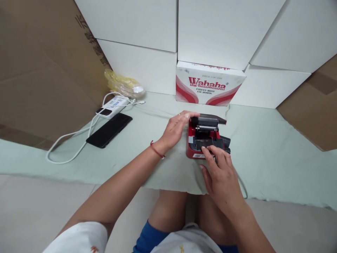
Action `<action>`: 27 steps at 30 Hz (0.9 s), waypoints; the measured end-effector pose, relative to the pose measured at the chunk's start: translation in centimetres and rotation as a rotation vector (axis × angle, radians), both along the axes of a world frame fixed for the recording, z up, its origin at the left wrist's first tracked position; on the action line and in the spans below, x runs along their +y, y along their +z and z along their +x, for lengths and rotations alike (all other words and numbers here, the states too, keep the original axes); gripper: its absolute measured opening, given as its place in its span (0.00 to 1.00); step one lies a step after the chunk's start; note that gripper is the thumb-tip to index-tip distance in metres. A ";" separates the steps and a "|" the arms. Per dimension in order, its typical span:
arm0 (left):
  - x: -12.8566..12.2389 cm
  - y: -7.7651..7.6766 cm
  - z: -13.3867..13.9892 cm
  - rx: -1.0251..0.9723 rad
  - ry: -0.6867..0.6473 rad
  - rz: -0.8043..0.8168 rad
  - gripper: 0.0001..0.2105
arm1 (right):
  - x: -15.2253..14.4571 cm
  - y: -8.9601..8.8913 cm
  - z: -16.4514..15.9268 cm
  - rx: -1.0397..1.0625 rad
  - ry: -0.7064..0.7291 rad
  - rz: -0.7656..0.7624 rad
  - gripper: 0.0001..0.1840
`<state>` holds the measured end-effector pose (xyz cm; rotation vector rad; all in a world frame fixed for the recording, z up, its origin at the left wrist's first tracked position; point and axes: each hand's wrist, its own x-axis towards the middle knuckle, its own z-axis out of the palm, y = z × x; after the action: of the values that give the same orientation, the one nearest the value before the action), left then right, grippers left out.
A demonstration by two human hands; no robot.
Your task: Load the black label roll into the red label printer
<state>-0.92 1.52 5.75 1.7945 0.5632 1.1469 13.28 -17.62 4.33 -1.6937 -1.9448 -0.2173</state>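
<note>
A small red and black machine [188, 149] sits on the cloth-covered table, its hinged black lid [213, 118] raised. Under the lid runs a shiny metal roller [207, 128]. My left hand [176, 128] is stretched out, fingers against the left edge of the lid. Inside the machine's front lies a flat dark piece [204, 143]. The fingertips of my right hand [221, 172] rest on that piece and the front edge, with the thumb apart and lower. A dark cylindrical part [225, 141] sticks out at the machine's right side. My right fingers partly cover the machine's front.
To the left lie a black phone [109, 130], a white power strip [113, 106] with a looped white cable [63, 162], and a yellowish plastic bag [122, 84]. A Wahaha carton [209, 86] stands behind the machine against white boxes [137, 65]. Brown cardboard [313, 105] flanks the table.
</note>
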 end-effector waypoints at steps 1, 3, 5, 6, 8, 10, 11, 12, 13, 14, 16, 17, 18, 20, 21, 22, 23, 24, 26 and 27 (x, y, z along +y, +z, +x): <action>-0.7 -0.4 -0.6 0.012 -0.018 0.011 0.26 | 0.0 0.0 0.0 0.007 -0.001 -0.007 0.30; -1.9 -1.5 -1.3 0.026 -0.046 0.032 0.26 | -0.1 0.0 0.0 0.018 0.001 -0.016 0.31; -2.5 -2.7 -1.5 0.030 -0.027 0.063 0.26 | -0.1 0.0 0.0 0.026 0.003 -0.019 0.31; -2.6 -3.2 -1.5 0.031 -0.003 0.083 0.25 | -0.1 0.0 0.1 0.028 0.005 -0.020 0.31; -2.7 -4.0 -1.2 0.036 0.048 0.132 0.25 | -0.1 0.0 0.1 0.027 0.007 -0.019 0.31; -2.6 -4.5 -1.0 0.042 0.075 0.177 0.23 | -0.1 0.0 0.2 0.020 0.009 -0.019 0.31; -2.5 -4.7 -1.0 0.044 0.076 0.195 0.21 | -0.1 0.0 0.2 0.014 0.010 -0.022 0.30; -2.4 -4.7 -1.0 0.050 0.067 0.207 0.19 | -0.1 0.1 0.2 0.007 0.010 -0.028 0.30; -2.2 -4.7 -1.1 0.058 0.048 0.213 0.16 | -0.1 0.1 0.2 -0.001 0.010 -0.034 0.29; -2.0 -4.6 -1.1 0.069 0.025 0.212 0.13 | -0.1 0.1 0.2 -0.009 0.008 -0.038 0.29; -1.5 -4.5 -1.1 0.094 -0.030 0.188 0.09 | -0.1 0.2 0.2 -0.024 0.003 -0.039 0.28; -1.2 -4.5 -1.1 0.098 -0.058 0.162 0.09 | -0.1 0.2 0.2 -0.029 0.003 -0.035 0.28; -0.9 -4.6 -0.9 0.084 -0.084 0.124 0.11 | -0.1 0.2 0.2 -0.033 0.005 -0.031 0.28; -0.2 -5.1 -0.4 -0.009 -0.131 0.009 0.22 | -0.1 0.2 0.2 -0.033 0.010 -0.028 0.29; 0.1 -5.5 0.0 -0.086 -0.151 -0.071 0.31 | -0.1 0.2 0.2 -0.030 0.013 -0.025 0.29; 0.2 -5.9 0.3 -0.161 -0.171 -0.168 0.39 | -0.2 0.2 0.2 -0.026 0.014 -0.022 0.30; 0.3 -6.3 0.7 -0.215 -0.194 -0.274 0.45 | -0.2 0.2 0.2 -0.022 0.014 -0.020 0.31; 0.3 -6.7 1.0 -0.250 -0.231 -0.368 0.50 | -0.2 0.2 0.2 -0.018 0.013 -0.020 0.32; 0.2 -7.3 1.4 -0.282 -0.301 -0.501 0.55 | -0.2 0.1 0.1 -0.013 0.007 -0.020 0.32; 0.0 -7.5 1.4 -0.290 -0.330 -0.531 0.56 | -0.2 0.1 0.0 -0.013 0.005 -0.023 0.32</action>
<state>0.53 1.54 -1.77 1.1857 0.3392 0.9010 13.31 -17.79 4.46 -1.7062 -1.9672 -0.2052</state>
